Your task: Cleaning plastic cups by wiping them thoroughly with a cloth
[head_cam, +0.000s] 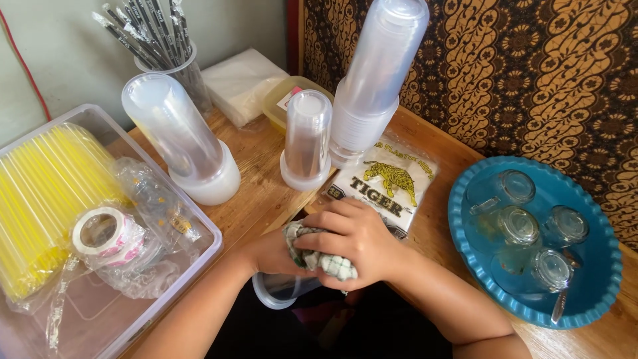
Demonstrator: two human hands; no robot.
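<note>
Low in the middle of the frame, a clear plastic jug (pixel 282 290) is lying tipped on its side at the table's (pixel 256 166) near edge, see-through with a thick rim, mostly hidden by the hands. The left hand (pixel 271 254) is cupping it from the left, fingers wrapped around its wall, while the right hand (pixel 352 240) is pressing a checked green-and-white cloth (pixel 319 256) against it, fingers curled tight over the bunched fabric. At the left, a clear plastic bin (pixel 199 223) is holding a fat pack of yellow straws (pixel 46 193), a roll of tape (pixel 106 233) and some crinkly clear bags (pixel 149 193). At the right, a round blue tray (pixel 465 259) with a scalloped edge is carrying four upturned glasses (pixel 518 226) and a spoon (pixel 560 304). Across the upper middle, three sleeves of stacked clear cups (pixel 379 73) are standing upside down on the wooden table, smooth and cloudy looking. Upper left, a glass (pixel 189 76) is holding wrapped black straws (pixel 149 26), with a stack of white napkins (pixel 242 83) and a lidded yellowish tub (pixel 282 100) beside it. Just above the hands, a flat printed pack of plastic bags (pixel 389 183) is lying on the wood.
</note>
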